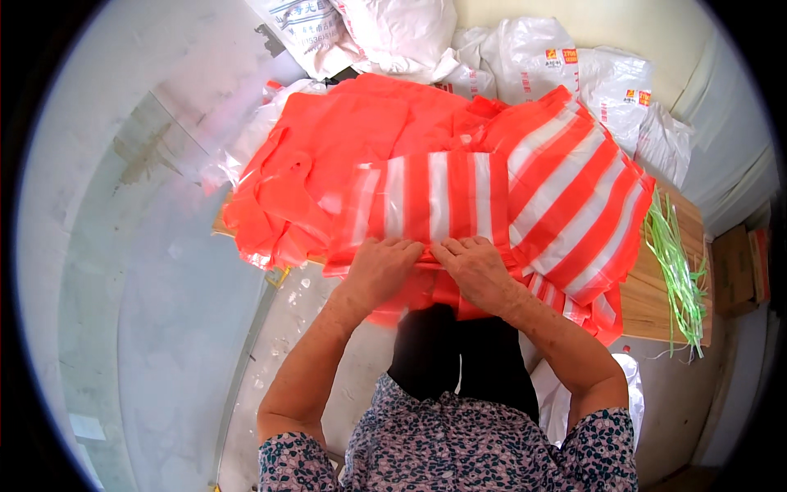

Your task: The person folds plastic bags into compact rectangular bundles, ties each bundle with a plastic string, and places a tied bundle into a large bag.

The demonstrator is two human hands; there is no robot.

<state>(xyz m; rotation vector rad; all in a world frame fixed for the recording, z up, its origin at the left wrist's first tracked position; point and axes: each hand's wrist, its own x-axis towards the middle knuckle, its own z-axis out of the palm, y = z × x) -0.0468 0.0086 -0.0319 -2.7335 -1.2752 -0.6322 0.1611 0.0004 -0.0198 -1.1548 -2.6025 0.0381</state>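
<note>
Both hands work at the near edge of a red-and-white striped plastic bag [438, 193] that lies flat in front of me. My left hand [384, 266] has its fingers curled over the edge, pinching the plastic. Close beside it, my right hand [471, 266] grips the same edge, thumb toward the left hand. Red plastic hangs below the hands, over my lap. Under and behind this bag spreads a large heap of plain red plastic [352, 123]. On the right lies a stack of striped plastic bags [574, 197], its stripes running diagonally.
A wooden table [656, 303] carries the pile. Green plastic strands [676, 271] hang over its right edge. Several full white sacks [533, 61] line the wall behind. Cardboard boxes [735, 271] stand at far right, and a white bag [630, 385] is beside my right arm.
</note>
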